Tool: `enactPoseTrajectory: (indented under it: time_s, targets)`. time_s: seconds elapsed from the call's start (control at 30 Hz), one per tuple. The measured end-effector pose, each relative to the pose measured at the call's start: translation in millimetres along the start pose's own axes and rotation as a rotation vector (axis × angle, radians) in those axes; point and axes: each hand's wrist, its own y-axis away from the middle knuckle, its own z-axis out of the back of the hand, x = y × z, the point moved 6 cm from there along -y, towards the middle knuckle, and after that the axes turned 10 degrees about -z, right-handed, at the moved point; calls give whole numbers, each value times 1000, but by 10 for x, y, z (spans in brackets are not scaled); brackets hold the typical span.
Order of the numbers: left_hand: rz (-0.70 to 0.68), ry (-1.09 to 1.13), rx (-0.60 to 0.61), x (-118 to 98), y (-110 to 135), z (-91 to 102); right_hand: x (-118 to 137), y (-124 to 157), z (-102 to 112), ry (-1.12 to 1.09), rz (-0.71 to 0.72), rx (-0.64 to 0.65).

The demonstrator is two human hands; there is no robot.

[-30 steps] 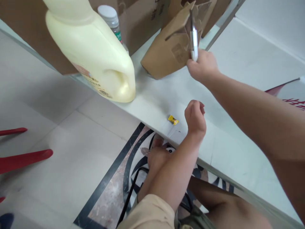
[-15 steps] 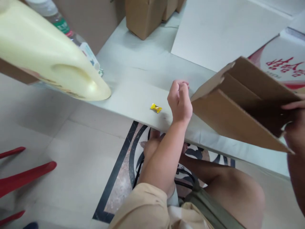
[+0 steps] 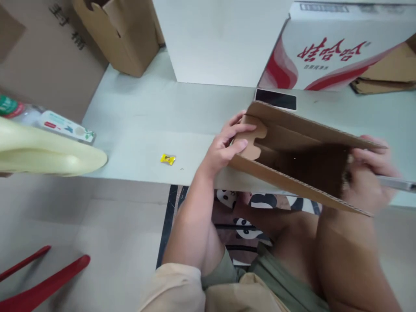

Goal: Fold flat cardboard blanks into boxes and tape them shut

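A brown cardboard box (image 3: 302,160) lies on its side over the table's near edge, its open end toward me. My left hand (image 3: 225,145) grips the box's left flap, fingers curled over it. My right hand (image 3: 368,180) holds the box's right end, and a pen-like silver tool (image 3: 398,184) sticks out from that hand to the right. A small yellow wrapped candy (image 3: 168,159) lies on the pale table (image 3: 139,130) to the left of my left hand.
A black phone (image 3: 275,99) lies behind the box. A red-and-white printed carton (image 3: 328,56) and a white box (image 3: 224,39) stand at the back. An open brown box (image 3: 121,32) sits back left. A cream jug (image 3: 48,151) and a plastic bottle (image 3: 48,123) lie at the left edge. Red chair legs (image 3: 42,286) are on the floor.
The box has come down in front of me and now lies on its side. My left hand, a loose fist before, has taken hold of its flap. The view swung right.
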Motion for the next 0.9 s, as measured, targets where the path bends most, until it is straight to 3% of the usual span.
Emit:
enactPoseTrajectory:
  time_s: [0.23, 0.37, 0.5, 0.63, 0.9]
  targets:
    - [116, 21, -179, 121, -8, 20, -368, -28, -92, -162, -102, 60]
    - [110, -49, -226, 145, -45, 9, -452, -80, -141, -366, -87, 158]
    - [115, -69, -246, 161, -38, 36, -494, -77, -153, -379, -38, 264]
    - [114, -82, -241, 141, -9, 61, -562, -84, -133, -408, 47, 275]
    - [20, -248, -91, -40, 132, 81, -476, -82, -85, -551, 69, 362]
